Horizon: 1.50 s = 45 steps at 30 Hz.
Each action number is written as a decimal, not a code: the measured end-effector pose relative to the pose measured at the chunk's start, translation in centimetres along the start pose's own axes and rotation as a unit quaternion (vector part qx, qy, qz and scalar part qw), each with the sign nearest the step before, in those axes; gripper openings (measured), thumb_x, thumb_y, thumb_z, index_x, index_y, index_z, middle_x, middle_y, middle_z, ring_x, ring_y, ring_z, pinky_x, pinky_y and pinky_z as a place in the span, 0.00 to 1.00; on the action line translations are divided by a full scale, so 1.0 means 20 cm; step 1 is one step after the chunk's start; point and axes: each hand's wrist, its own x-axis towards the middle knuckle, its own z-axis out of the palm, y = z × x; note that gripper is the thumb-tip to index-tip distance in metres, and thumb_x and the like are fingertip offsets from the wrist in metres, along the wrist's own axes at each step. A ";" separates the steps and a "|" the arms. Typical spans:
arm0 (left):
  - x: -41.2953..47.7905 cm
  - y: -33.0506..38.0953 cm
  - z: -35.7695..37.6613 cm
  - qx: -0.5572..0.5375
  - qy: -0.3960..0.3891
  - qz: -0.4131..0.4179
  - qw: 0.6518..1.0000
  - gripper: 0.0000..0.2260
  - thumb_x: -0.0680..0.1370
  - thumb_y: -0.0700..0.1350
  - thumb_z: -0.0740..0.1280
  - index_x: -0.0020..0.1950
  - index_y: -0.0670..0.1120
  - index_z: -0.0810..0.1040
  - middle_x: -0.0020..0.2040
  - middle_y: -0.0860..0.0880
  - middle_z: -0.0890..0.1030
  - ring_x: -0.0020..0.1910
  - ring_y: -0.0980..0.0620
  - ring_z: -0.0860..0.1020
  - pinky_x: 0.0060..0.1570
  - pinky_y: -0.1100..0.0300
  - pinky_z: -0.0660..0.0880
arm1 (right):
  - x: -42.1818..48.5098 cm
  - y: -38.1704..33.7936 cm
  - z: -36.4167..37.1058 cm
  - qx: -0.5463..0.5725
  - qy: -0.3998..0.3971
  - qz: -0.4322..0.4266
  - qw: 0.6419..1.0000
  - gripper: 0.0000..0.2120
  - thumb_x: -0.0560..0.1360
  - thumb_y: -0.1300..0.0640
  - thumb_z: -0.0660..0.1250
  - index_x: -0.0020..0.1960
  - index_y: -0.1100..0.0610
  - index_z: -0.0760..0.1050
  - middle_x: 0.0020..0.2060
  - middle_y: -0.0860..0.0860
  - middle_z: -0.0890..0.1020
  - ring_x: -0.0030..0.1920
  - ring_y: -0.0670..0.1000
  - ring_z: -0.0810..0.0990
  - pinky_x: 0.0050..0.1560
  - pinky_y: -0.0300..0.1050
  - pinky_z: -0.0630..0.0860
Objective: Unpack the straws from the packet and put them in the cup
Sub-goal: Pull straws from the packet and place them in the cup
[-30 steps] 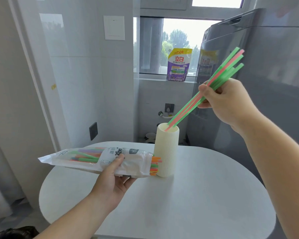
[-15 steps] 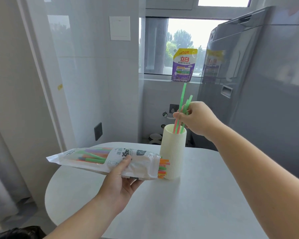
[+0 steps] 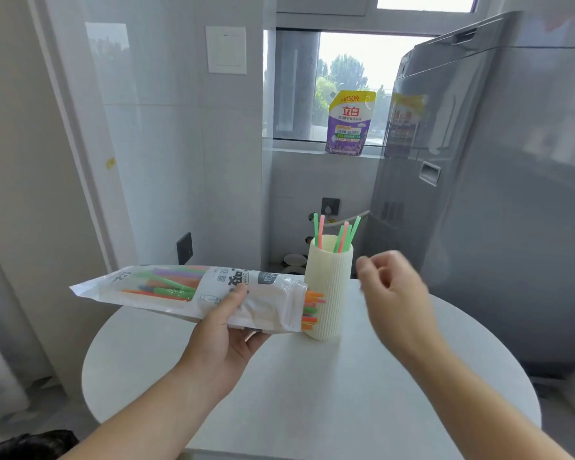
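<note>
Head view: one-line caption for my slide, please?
Left hand holds the straw packet beside the ribbed cup with straws in it; right hand empty.

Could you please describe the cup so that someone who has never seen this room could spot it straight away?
Start at the round white table. Near its far edge stands the cup, a tall, cream, ribbed cylinder. Unlike the flat straw packet beside it, it stands upright, with green and pink straws poking out of its top.
</note>
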 end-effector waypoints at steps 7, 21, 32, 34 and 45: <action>-0.03 -0.02 0.04 0.028 -0.010 0.023 0.999 0.21 0.73 0.46 0.73 0.66 0.46 0.80 0.57 0.43 0.87 0.49 0.47 0.86 0.41 0.52 0.85 | -0.10 0.05 0.09 0.206 -0.182 0.097 0.956 0.04 0.77 0.60 0.72 0.49 0.61 0.83 0.39 0.59 0.86 0.34 0.50 0.80 0.36 0.41 0.78; -0.03 0.03 0.02 -0.020 0.032 -0.005 0.999 0.18 0.79 0.44 0.71 0.69 0.45 0.80 0.61 0.43 0.86 0.48 0.48 0.86 0.39 0.54 0.85 | -0.01 0.11 -0.02 0.264 -0.082 0.101 0.956 0.04 0.79 0.61 0.68 0.47 0.62 0.79 0.32 0.56 0.77 0.29 0.52 0.75 0.30 0.46 0.74; -0.06 -0.02 0.07 -0.012 0.014 -0.019 1.000 0.16 0.79 0.44 0.71 0.66 0.44 0.81 0.54 0.44 0.88 0.44 0.48 0.88 0.37 0.54 0.85 | -0.04 0.11 -0.03 0.381 -0.091 0.160 0.906 0.07 0.76 0.57 0.72 0.43 0.59 0.77 0.28 0.53 0.72 0.27 0.48 0.69 0.27 0.39 0.70; -0.07 -0.03 0.08 -0.014 0.013 -0.022 1.000 0.16 0.79 0.44 0.71 0.66 0.44 0.81 0.54 0.43 0.88 0.44 0.47 0.88 0.37 0.53 0.85 | -0.05 0.11 -0.03 0.445 -0.093 0.198 0.868 0.09 0.73 0.53 0.73 0.41 0.56 0.76 0.29 0.50 0.71 0.27 0.46 0.69 0.26 0.37 0.70; -0.08 -0.07 0.12 -0.022 0.019 -0.033 0.999 0.15 0.79 0.44 0.72 0.64 0.44 0.82 0.51 0.43 0.88 0.42 0.47 0.88 0.40 0.52 0.86 | -0.10 0.06 0.07 0.423 -0.039 0.174 0.888 0.11 0.77 0.54 0.71 0.52 0.62 0.83 0.35 0.51 0.84 0.34 0.45 0.84 0.45 0.41 0.81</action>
